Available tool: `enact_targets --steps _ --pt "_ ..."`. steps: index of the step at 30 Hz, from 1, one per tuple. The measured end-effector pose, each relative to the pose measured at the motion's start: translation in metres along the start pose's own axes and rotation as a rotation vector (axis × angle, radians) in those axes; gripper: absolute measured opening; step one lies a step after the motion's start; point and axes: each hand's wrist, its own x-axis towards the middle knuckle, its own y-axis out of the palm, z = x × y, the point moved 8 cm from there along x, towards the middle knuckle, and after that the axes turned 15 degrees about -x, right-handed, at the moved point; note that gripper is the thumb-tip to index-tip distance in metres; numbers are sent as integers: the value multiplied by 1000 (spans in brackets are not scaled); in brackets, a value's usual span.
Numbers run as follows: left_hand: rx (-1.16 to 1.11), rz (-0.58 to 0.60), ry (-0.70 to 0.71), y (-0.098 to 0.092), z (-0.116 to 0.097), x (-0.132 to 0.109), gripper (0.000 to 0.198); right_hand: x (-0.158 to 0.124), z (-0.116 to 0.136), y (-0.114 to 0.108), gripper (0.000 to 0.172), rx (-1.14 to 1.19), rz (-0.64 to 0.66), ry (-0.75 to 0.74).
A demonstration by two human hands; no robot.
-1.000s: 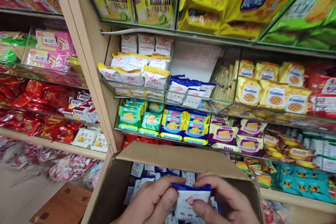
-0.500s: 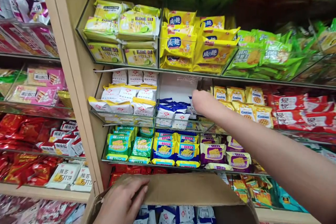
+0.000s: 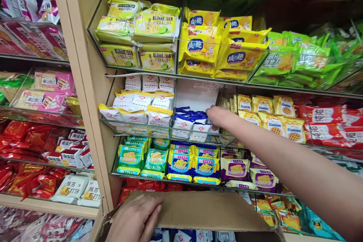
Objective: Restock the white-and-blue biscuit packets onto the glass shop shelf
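Observation:
My right hand (image 3: 216, 116) reaches into the clear shelf compartment of white-and-blue snack packets (image 3: 185, 124). Its fingers curl down at the right side of the pile, closed on a packet that is mostly hidden. Below, an opened cardboard box (image 3: 210, 210) is in front of me, with more white-and-blue packets inside, partly cut off by the lower frame edge. My left hand (image 3: 136, 217) grips the box at its left flap, thumb and fingers close together.
White-and-yellow packets (image 3: 136, 107) fill the compartment on the left, and cookie packets (image 3: 273, 121) stand on the right. Yellow packets (image 3: 200, 45) lie on the shelf above; blue-and-yellow biscuit packs (image 3: 181, 162) sit below. A wooden upright (image 3: 79, 64) divides the shelving.
My right hand has lowered onto the right side of the white-and-blue pile. The left hand stays on the box, and the view has shifted slightly.

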Motion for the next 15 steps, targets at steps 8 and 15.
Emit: enact_targets --steps 8,15 --pt "-7 22 -37 3 1 -2 21 7 4 9 29 -42 -38 -19" --pt "-35 71 -82 3 -1 -1 23 -22 -9 -23 20 -32 -247 11"
